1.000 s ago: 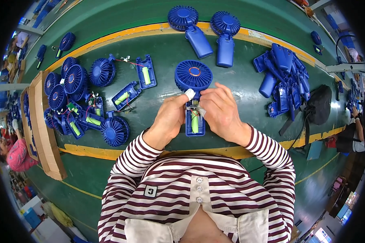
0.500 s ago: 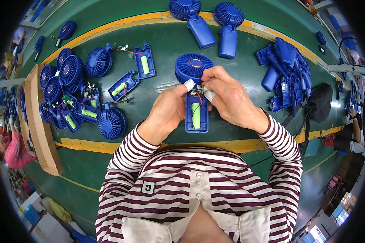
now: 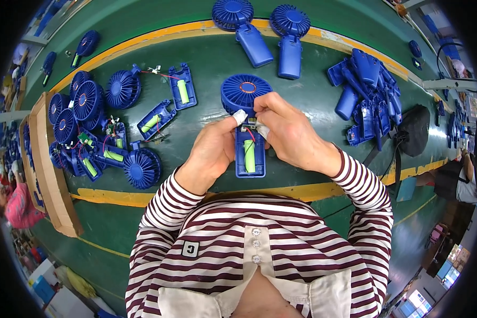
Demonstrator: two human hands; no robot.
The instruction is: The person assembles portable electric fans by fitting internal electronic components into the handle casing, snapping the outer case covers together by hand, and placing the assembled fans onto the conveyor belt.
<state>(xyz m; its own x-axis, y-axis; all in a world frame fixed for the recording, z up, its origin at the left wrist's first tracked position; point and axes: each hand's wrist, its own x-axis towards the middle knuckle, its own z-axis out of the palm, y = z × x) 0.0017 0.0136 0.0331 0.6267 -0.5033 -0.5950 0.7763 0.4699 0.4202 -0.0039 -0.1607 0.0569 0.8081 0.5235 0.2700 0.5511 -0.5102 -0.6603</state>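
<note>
In front of me lies a blue handheld fan (image 3: 245,91), its round head away from me and its handle (image 3: 250,168) open toward me. A green battery (image 3: 249,157) sits in the handle, with red and black wires above it. My left hand (image 3: 213,148) grips the fan's neck from the left, its thumb wrapped in white. My right hand (image 3: 294,131) pinches at the neck from the other side, beside a small circuit board (image 3: 252,121). A white covering shows on one of its digits too. What exactly the right fingertips pinch is hidden.
Several blue fans with wires and green batteries crowd the left, by a cardboard tray (image 3: 53,169). Two closed fans (image 3: 254,45) lie at the far side. A pile of blue handle covers (image 3: 368,95) and a black bag (image 3: 412,132) are on the right.
The view has shifted slightly, so the table's things appear a little to the left. Both hands stay at the fan's neck; the right fingers have curled in closer over it.
</note>
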